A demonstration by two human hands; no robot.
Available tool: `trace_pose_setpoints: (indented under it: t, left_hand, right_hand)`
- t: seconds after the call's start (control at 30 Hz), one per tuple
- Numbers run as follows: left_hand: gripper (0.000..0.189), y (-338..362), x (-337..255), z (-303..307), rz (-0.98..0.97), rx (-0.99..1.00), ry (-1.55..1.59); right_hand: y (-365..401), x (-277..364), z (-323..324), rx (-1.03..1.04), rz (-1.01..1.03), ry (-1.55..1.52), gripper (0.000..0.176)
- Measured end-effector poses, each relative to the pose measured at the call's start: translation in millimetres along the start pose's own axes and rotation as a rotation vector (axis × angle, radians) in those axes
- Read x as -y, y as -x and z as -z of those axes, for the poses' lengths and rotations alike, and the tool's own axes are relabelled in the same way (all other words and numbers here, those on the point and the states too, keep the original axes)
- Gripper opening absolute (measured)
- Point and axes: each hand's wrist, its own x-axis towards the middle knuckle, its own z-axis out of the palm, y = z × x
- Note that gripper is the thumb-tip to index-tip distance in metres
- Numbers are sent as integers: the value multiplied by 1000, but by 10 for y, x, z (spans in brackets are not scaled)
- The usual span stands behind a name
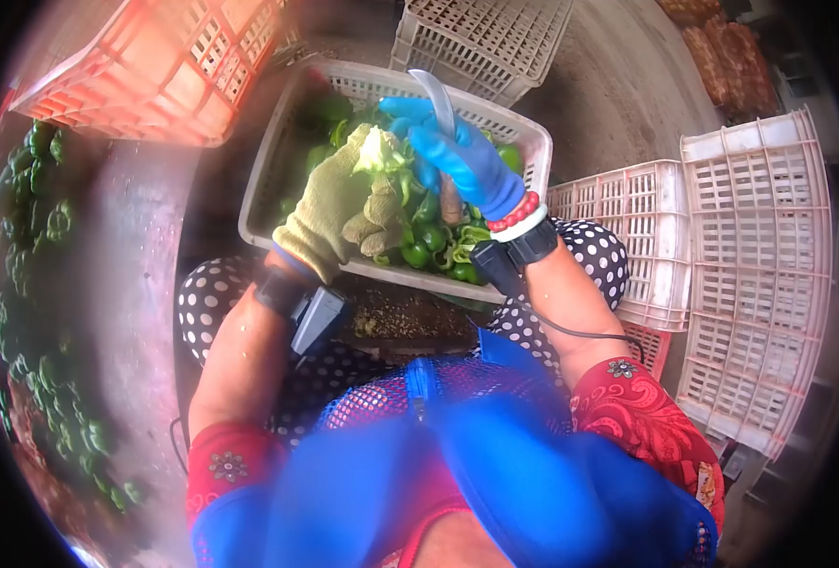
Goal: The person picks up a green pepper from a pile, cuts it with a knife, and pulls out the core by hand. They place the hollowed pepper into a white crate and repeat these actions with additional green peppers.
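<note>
My left hand [332, 197], in a yellowish knit glove, is closed around a pale whitish-green pepper core [379, 150]; its fingers curl underneath. My right hand [476, 163], in a blue glove, grips a knife [436, 99] by its brown handle. The curved blade points up and away, to the right of the core and apart from it. Both hands are above a whitish plastic crate [254, 208] with green peppers [426, 244] inside, some whole and some cut open. The gloves hide part of the crate's contents.
An orange-red crate [154, 80] stands at upper left, a grey crate [481, 43] beyond the pepper crate. White crates [756, 256] stand at right. Many green peppers [60, 398] lie along the left side. Filled sacks [730, 66] are at far upper right.
</note>
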Motion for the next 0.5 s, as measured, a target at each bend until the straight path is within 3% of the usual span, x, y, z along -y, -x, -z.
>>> trace_pose_setpoints:
  t: [0.07, 0.1, 0.17, 0.23, 0.3, 0.33, 0.4, 0.5]
  left_hand:
    - [52, -7, -109, -60, 186, -82, 9]
    - [45, -63, -131, 48, 184, -59, -46]
    - [33, -85, -20, 75, 272, -69, 4]
    - [48, -76, -152, -121, 406, -128, 104]
    - [52, -134, -28, -86, 504, -149, 522]
    - [52, -193, 268, 214, 434, -8, 653]
    - [54, -290, 637, 373, 230, -214, 232]
    - [61, -322, 834, 480, 113, -270, -181]
  right_hand:
    - [4, 72, -82, 72, 175, 89, 59]
    - [-42, 72, -119, 86, 257, 118, 54]
    - [-22, -102, -150, 35, 266, 137, 48]
    - [-43, -122, -160, -30, 145, 82, 42]
    - [12, -143, -162, -114, 11, 85, 41]
    - [40, -165, -171, -167, -42, 95, 40]
    - [79, -272, -223, -322, -86, 165, 38]
    - [112, -300, -276, -413, -274, 92, 33]
